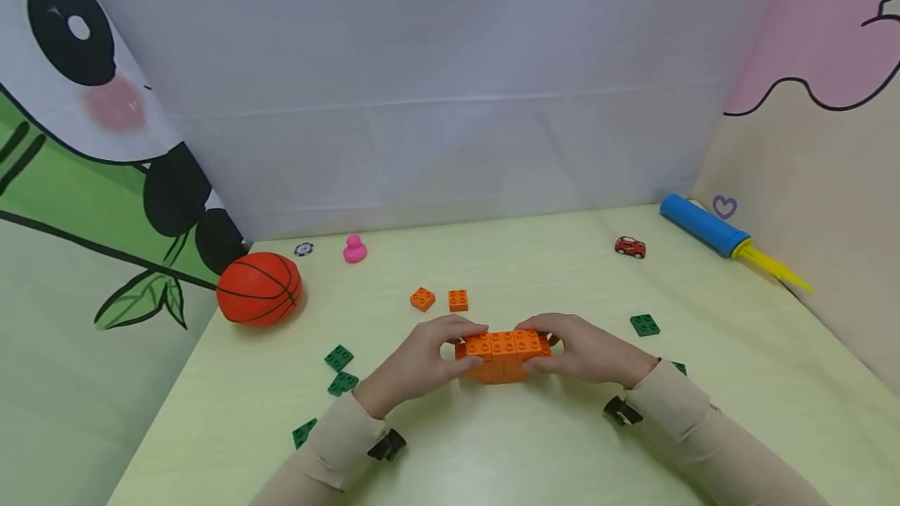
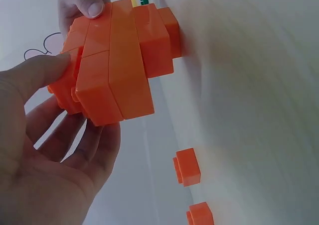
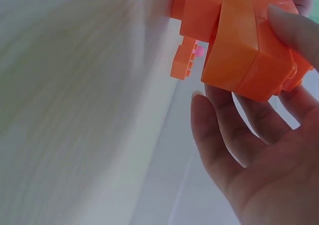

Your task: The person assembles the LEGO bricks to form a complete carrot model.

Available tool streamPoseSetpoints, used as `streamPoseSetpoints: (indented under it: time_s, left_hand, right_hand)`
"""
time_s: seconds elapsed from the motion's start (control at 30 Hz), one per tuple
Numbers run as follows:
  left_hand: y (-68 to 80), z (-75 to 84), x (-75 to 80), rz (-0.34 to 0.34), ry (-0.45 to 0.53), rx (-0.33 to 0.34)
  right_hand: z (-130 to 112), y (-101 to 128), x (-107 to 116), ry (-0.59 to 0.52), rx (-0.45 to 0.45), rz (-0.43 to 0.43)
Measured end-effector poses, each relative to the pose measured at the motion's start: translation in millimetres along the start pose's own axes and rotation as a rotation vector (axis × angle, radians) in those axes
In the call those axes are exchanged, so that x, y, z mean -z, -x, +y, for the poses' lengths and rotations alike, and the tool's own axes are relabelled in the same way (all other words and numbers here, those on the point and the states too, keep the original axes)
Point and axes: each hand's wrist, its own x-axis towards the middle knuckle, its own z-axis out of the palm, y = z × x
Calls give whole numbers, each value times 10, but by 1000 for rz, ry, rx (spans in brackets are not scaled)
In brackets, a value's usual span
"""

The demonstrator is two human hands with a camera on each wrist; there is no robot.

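An orange toy brick structure (image 1: 502,358), built in stacked layers, stands between the two hands near the middle of the table. My left hand (image 1: 443,354) grips its left end, thumb on the near side and fingers behind. At the opposite end my right hand (image 1: 580,347) holds it the same way. In the left wrist view the structure (image 2: 117,60) is wider in its upper layers and narrows toward the table. The right wrist view shows fingers (image 3: 219,130) curled behind the bricks, partly hidden by them. Two loose orange bricks (image 1: 423,299) lie just beyond the structure.
Several green bricks (image 1: 340,358) lie left of the hands, and others, including a green brick (image 1: 644,325), lie right. Farther back are a red ball (image 1: 259,289), a pink toy (image 1: 355,249), a round chip (image 1: 304,249), a red toy car (image 1: 630,247) and a blue-yellow pump (image 1: 705,225).
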Motion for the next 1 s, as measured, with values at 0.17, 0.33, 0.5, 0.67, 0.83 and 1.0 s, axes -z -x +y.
streamPoseSetpoints:
  time_s: [0.17,0.33,0.5,0.67,0.83,1.0]
  left_hand:
    - [8,-2,-4,-8,-15,20]
    - [23,10,-1,-44,11,51]
    - [16,22,2,-56,2,44]
    - [26,5,17,-36,-19,12]
    - [27,-42,12,-19,-33,-21]
    - [5,-84,-11,-69,11,62]
  right_hand:
    - [13,0,-6,-19,2,-4]
    - [17,4,-16,-19,-6,-6]
    - [26,-4,-22,-23,-5,-2]
    - [16,-37,-19,-40,0,-5]
    - [34,-60,-6,-37,9,-28]
    - [5,-82,174,-70,-40,-122]
